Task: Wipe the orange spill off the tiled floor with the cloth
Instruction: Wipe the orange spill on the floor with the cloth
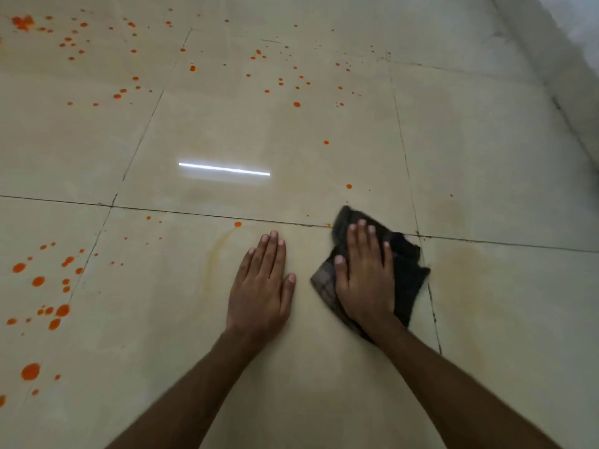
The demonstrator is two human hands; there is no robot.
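Two bare hands press on the cream tiled floor [291, 140]. The right hand [364, 273] lies flat, fingers spread, on top of a dark crumpled cloth [406, 277], pinning it to the tile without gripping it; the cloth covers a grout crossing. Just left of the cloth, the left hand [261, 283] rests palm down on bare tile, fingers together, holding nothing. Orange drops [37, 281] lie scattered well left of the cloth and far beyond it, with faint yellowish smears [470, 264] just right of it. No writing shows anywhere.
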